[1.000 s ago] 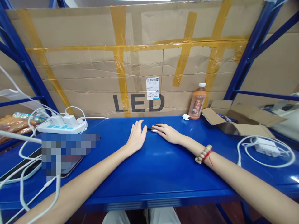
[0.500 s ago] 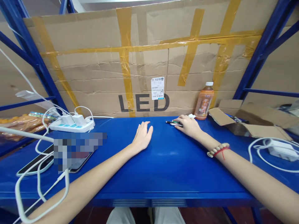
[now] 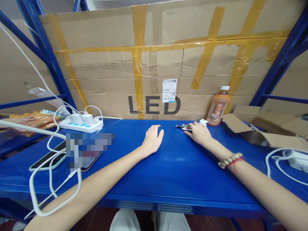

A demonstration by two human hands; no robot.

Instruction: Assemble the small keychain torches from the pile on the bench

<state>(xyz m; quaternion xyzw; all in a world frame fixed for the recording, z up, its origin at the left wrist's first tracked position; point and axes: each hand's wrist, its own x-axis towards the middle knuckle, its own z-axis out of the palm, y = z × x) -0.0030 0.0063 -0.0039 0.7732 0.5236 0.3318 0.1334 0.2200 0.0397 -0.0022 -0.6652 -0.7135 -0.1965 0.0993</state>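
My left hand (image 3: 152, 139) lies flat and open, palm down, on the blue shelf top (image 3: 168, 173), holding nothing. My right hand (image 3: 198, 132) rests further back and to the right, its fingers lying over a few pens (image 3: 183, 127) whose tips stick out to the left. A bead bracelet with a red string is on my right wrist. An orange drink bottle (image 3: 218, 106) stands just behind and to the right of my right hand, with a small white scrap (image 3: 203, 122) at its foot.
A white power strip (image 3: 80, 125) with plugged chargers and white cables (image 3: 51, 179) is at the left, beside a phone (image 3: 48, 158). An open cardboard box (image 3: 262, 126) and a white charger with cable (image 3: 288, 157) lie at the right. A taped cardboard wall (image 3: 154, 64) closes the back.
My right hand has slid the pens back and to the right, close to the bottle. My left hand has stayed flat in place. The camera has turned slightly left.
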